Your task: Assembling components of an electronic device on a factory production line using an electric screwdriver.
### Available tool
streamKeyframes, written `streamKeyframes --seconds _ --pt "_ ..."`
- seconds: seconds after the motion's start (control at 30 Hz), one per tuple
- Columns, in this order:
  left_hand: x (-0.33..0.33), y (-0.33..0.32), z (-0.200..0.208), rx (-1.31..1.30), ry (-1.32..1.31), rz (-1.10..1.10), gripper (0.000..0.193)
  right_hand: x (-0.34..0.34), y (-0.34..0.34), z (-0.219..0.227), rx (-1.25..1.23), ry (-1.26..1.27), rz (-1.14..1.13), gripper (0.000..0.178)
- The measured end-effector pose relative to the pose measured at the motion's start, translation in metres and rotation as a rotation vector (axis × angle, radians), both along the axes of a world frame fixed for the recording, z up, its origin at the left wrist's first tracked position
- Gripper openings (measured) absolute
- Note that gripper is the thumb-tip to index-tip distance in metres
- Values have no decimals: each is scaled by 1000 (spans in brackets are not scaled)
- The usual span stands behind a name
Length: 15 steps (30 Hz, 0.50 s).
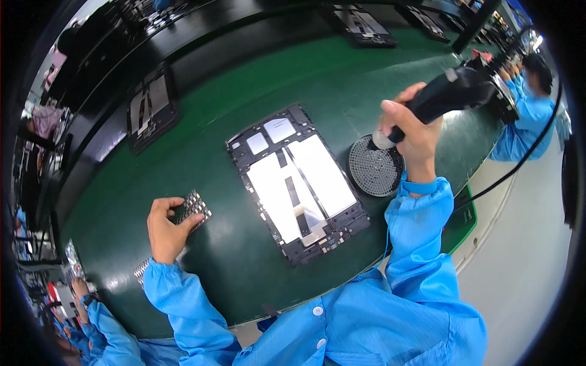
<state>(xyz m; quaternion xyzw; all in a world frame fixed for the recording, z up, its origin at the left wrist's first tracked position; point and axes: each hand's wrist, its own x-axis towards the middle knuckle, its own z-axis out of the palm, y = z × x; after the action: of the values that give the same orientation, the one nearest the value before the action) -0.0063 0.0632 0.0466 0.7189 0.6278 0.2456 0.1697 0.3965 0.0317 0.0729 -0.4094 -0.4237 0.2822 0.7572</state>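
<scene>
My left hand point(167, 230) pinches a small dark sheet point(196, 206) dotted with rows of metallic pieces, at the left of the green table. In my right hand point(420, 139) is a black electric screwdriver point(455, 91), tilted, its pale nose down at the rim of a round grey screw tray point(373, 174) full of small holes. The nose hides its bit, so contact with a screw cannot be made out. Between my hands lies an opened tablet point(326, 177), its silver battery panels, dark ribbon cables and small circuit boards facing up.
Another sheet of metallic pieces point(141, 272) rests near the left table edge. Further opened tablets lie on the far side, one at the left point(152, 107) and one at the back point(361, 25). A black cable point(528, 152) hangs at the right. Co-workers in blue point(531, 116) sit nearby.
</scene>
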Motion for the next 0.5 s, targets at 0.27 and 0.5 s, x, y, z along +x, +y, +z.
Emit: streamKeyframes --seconds 0.27,0.5 --pt "15 -2 -1 -121 -29 -75 39 0 11 -8 10 -86 47 27" --pt "18 -2 -3 -72 27 -79 37 2 11 -11 -53 -156 64 27"
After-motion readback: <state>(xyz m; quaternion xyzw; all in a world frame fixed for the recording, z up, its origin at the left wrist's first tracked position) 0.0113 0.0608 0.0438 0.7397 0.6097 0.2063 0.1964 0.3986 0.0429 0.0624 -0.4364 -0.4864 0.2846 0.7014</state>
